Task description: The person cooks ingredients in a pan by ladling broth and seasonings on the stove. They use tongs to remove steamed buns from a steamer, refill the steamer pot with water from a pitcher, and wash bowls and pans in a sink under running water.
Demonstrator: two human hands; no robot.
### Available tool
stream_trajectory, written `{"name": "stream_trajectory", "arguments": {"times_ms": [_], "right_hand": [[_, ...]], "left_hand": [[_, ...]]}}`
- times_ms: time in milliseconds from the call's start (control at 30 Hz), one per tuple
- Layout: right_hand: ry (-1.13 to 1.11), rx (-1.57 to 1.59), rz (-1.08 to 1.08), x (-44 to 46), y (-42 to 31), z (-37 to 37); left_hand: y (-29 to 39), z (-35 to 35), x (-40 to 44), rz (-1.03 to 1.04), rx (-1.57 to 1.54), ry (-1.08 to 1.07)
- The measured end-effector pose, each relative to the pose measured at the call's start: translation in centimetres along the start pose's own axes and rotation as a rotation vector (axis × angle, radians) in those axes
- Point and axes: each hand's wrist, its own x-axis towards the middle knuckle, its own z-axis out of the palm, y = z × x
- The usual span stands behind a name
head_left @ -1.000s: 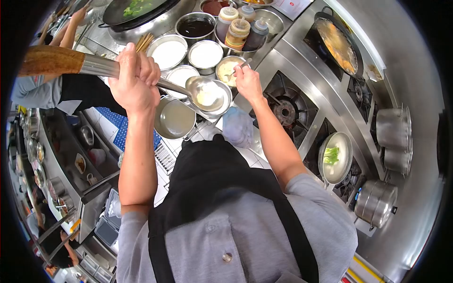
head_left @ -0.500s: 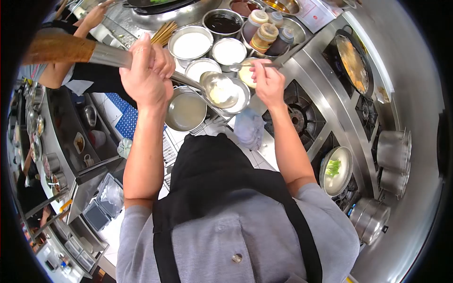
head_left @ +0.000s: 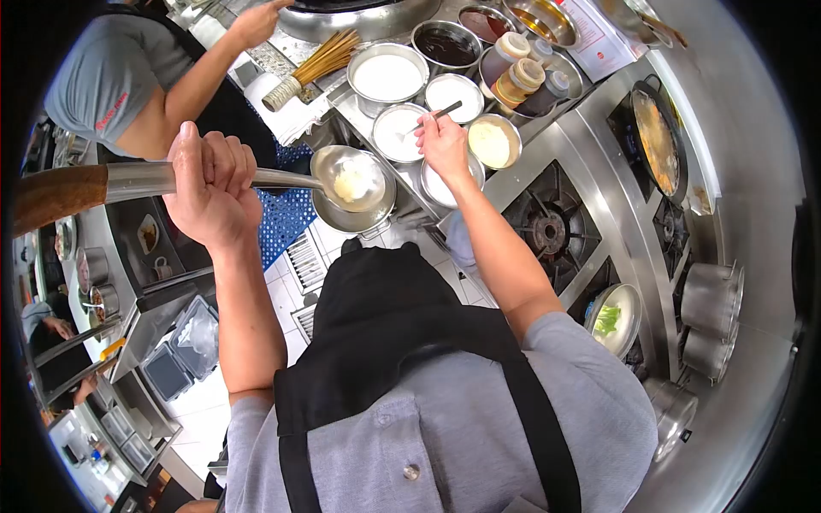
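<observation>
My left hand (head_left: 214, 188) is closed around the metal shaft of a ladle (head_left: 286, 179) with a wooden handle end. A pale yellowish lump (head_left: 351, 183) lies in the ladle's bowl, which hangs over a metal pot (head_left: 342, 220). In my right hand (head_left: 445, 150) is a small spoon (head_left: 448, 109), its tip at a metal bowl of white powder or grains (head_left: 389, 126). Beside that hand stand a bowl of pale yellow stuff (head_left: 491, 143) and another bowl of white stuff (head_left: 438, 186), partly hidden by my wrist.
Behind are more white-filled bowls (head_left: 387, 77), a dark sauce bowl (head_left: 445, 44) and squeeze bottles (head_left: 517, 81). A bamboo brush (head_left: 316, 67) lies near a co-worker's arm (head_left: 205, 90). Right are a burner (head_left: 548, 227), a wok (head_left: 655, 141) and a pan with greens (head_left: 608, 320).
The ladle has moved left, from above the bowls to over the pot. My right hand has shifted left with the spoon, now at a white-filled bowl. The co-worker shows more at the left.
</observation>
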Motion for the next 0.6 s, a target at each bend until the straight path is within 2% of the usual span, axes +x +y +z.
{"name": "stream_trajectory", "arguments": {"times_ms": [200,367,433,467,500,533,567,600], "right_hand": [[0.070,0.225,0.110,0.4,0.5,-0.8],[0.025,0.367,0.017,-1.8,-4.2,-2.9],[-0.007,0.099,-0.428,-3.9,-7.5,-3.8],[0.066,-0.167,-0.614,-4.7,-8.8,-5.1],[0.077,-0.172,-0.618,-5.6,-8.5,-6.1],[0.186,-0.343,-0.641,-6.2,-7.7,-6.9],[0.296,-0.515,-0.662,-6.9,-6.8,-7.4],[0.239,-0.609,-0.524,-7.8,-5.2,-7.6]], "left_hand": [[-0.3,-0.3,1.3,0.027,0.002,-0.001],[-1.9,0.4,2.4,0.059,-0.026,-0.042],[-2.5,1.4,2.6,0.076,-0.020,-0.017],[-2.8,1.9,2.7,0.078,-0.063,0.010],[-3.1,2.6,2.8,0.081,-0.106,0.035],[-3.4,3.2,3.0,0.118,-0.099,0.026],[-4.1,2.5,3.5,0.052,-0.116,-0.110],[-4.7,3.1,3.9,0.113,-0.014,-0.178]]}}
